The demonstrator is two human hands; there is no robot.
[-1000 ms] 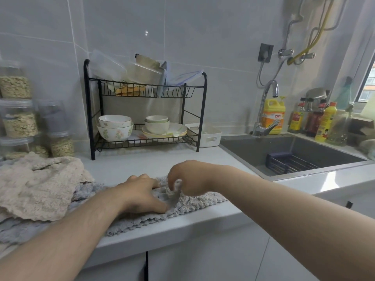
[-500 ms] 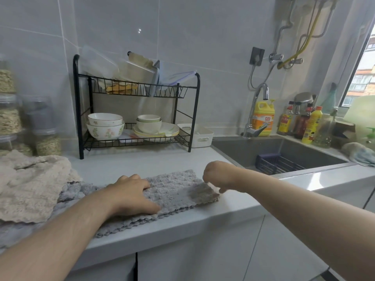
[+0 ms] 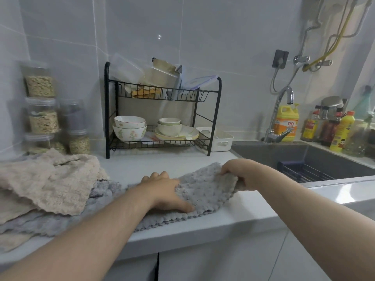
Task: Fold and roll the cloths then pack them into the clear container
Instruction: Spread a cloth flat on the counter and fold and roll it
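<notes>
A grey nubby cloth (image 3: pixel 205 189) lies folded along the front of the white counter (image 3: pixel 166 165). My left hand (image 3: pixel 164 191) presses flat on its left part, fingers straight. My right hand (image 3: pixel 241 175) grips the cloth's right end and holds it lifted off the counter, curled back toward the left. A beige cloth (image 3: pixel 46 183) lies in a loose pile at the left, on top of more grey cloth (image 3: pixel 40 224). No clear container for packing shows apart from the stacked jars at the back left.
A black two-tier dish rack (image 3: pixel 162 110) with bowls stands at the back. Stacked clear jars (image 3: pixel 42 110) sit at the far left. A white bin (image 3: pixel 221 140) stands beside the rack. The sink (image 3: pixel 304 159), faucet and several bottles lie to the right.
My right hand slid out to the cloth's right end, took hold of it and lifted it up and back. My left hand stayed pressed on the cloth.
</notes>
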